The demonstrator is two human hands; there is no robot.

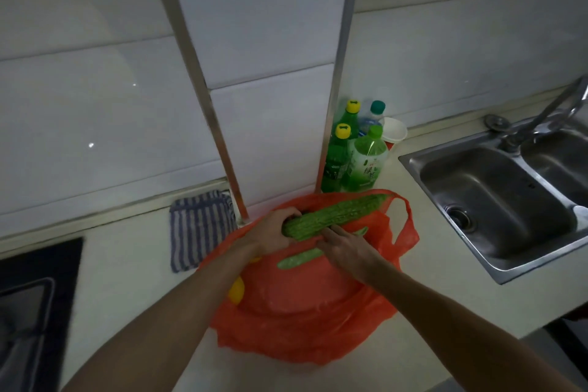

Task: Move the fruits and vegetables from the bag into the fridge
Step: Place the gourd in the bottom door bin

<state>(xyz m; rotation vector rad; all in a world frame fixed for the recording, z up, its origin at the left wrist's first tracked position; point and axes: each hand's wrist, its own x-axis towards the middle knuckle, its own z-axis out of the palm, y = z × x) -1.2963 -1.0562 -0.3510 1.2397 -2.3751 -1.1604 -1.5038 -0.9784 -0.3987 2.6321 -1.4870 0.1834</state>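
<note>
Far left, the dark hob (31, 312), then a striped cloth (200, 229) on the counter against the wall. Neither matters to me. Something yellow (236, 291) peeks out at the left edge of the red bag (302, 321), probably fruit for later.

Now the action: my left hand (273, 232) is wrapped round the near, blunt end of the bitter gourd (337, 215), fingers curled over it. The gourd sits above the bag's open mouth, its long axis running from that hand up and to the right, far tip aimed at the bag handle and the green bottles (350, 156) behind it.

Just below lies a cucumber (299, 259) on the same slant, thin end toward me and to the left. My right hand (346, 248) lies over its middle, fingertips reaching to the gourd's underside. I cannot tell whether that hand has actually closed on the cucumber. The two hands are near each other but apart.

So I judge this the lift-out step. Next it needs the gourd raised free of the plastic and carried level to the fridge, which isn't in view.

Far right, the steel sink (496, 267).
</note>
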